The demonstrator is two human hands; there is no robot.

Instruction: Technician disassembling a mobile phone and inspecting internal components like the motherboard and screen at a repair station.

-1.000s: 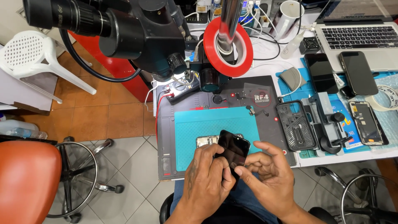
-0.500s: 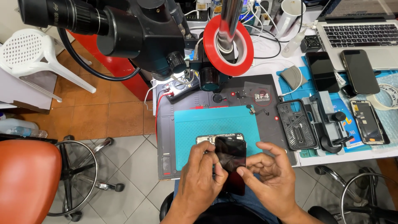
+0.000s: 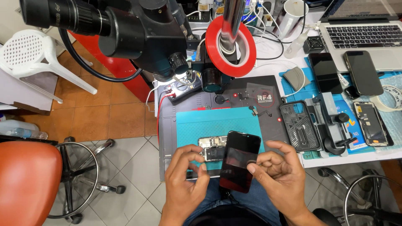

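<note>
Here, two hands are at the near edge of the workbench. The right hand (image 3: 278, 171) pinches one black phone screen (image 3: 238, 161) by its right edge, thumb on the glass, and holds it tilted over the lap. The left hand (image 3: 186, 178) is just beside the screen, its fingers curled toward each other with a small gap between the tips; I cannot tell if it holds anything. Right behind the screen, one opened phone body (image 3: 212, 147) lies on the teal mat (image 3: 201, 123), with its insides showing. Further right on the bench lie three more dark phones (image 3: 363, 72) and one black phone case (image 3: 300, 125). One red tape roll (image 3: 247, 50) hangs on the microscope (image 3: 138, 33) post. One laptop (image 3: 364, 35) sits at the far right corner. One orange stool (image 3: 25, 180) stands on the left
</note>
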